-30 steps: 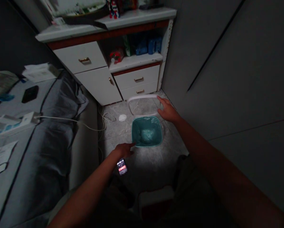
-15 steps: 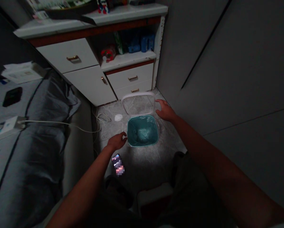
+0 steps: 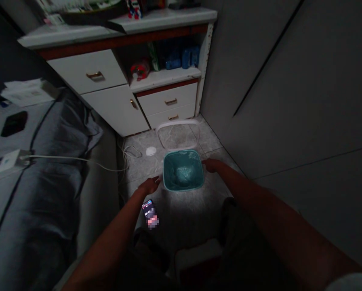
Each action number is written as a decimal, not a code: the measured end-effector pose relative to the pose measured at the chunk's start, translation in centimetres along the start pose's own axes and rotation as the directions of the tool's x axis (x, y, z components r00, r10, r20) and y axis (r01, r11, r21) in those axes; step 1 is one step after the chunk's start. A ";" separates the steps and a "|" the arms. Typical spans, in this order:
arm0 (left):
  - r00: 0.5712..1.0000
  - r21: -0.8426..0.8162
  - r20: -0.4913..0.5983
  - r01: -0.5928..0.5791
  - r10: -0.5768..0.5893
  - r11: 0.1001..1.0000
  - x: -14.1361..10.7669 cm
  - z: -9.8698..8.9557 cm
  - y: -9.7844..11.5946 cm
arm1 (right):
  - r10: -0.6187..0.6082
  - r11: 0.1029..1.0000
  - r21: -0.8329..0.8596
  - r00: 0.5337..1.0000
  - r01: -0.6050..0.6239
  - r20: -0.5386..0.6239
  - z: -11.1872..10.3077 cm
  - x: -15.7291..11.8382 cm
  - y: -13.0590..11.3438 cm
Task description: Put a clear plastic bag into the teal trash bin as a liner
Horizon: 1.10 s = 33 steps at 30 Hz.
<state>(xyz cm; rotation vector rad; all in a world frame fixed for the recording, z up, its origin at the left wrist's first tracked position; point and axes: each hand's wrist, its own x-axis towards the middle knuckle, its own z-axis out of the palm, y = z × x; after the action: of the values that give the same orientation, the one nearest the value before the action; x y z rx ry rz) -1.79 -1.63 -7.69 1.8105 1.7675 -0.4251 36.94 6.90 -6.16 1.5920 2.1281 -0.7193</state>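
Observation:
A teal trash bin (image 3: 183, 188) stands on the floor, lined with a thin clear plastic bag (image 3: 182, 173). Just left of the bin is my left hand (image 3: 150, 185), its fingers stretched toward the wall of the bin with a small gap between. My right hand (image 3: 211, 165) is at the bin's right side, fingertips close to the rim; dimness hides whether they touch it. Its fingers look extended, with nothing seen in them. Behind the bin lies a pale ring-shaped frame (image 3: 177, 122), apart from both hands.
A lit phone (image 3: 150, 213) rests on the floor near my left forearm. A white cabinet (image 3: 114, 111) stands ahead, a grey panel wall (image 3: 290, 101) to the right, and a grey-covered bed (image 3: 56, 173) to the left. A white cable (image 3: 108, 168) hangs to the floor beside a white object (image 3: 151, 150).
My right hand has moved down and toward me, from beside the pale frame to the bin's right side. My left hand has shifted slightly lower. The bin stays put.

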 end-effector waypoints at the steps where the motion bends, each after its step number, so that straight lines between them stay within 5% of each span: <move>1: 1.000 -0.003 -0.007 0.031 -0.031 1.000 0.0 -0.2 0.0 | 0.020 1.000 -0.006 1.000 -0.020 0.017 0.2 0.2 0.0; 10: 0.966 -0.031 -0.145 0.212 -0.214 0.977 -1.5 -3.3 0.7 | 0.233 0.973 -0.018 0.972 -0.232 0.019 -2.4 -2.4 0.4; 21: 0.908 -0.110 -0.368 0.172 -0.201 0.979 -7.0 -7.8 2.6 | 0.148 0.988 -0.001 0.960 -0.152 -0.238 -6.7 -9.9 -0.3; 27: 0.828 -0.171 -0.522 0.132 -0.204 0.976 -10.6 -10.2 2.8 | 0.183 0.983 0.086 0.836 -0.162 -0.518 -8.0 -13.3 -0.1; 33: 0.781 -0.206 -0.607 0.020 -0.144 0.978 -16.5 -11.1 3.9 | 0.169 0.973 0.230 0.704 -0.008 -0.690 -8.2 -18.3 -0.3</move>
<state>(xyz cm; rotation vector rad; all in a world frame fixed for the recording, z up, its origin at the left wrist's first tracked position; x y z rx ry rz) -0.98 -8.20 11.50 1.8598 2.2304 0.3612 41.81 -2.10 11.10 2.3690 2.5070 -0.3119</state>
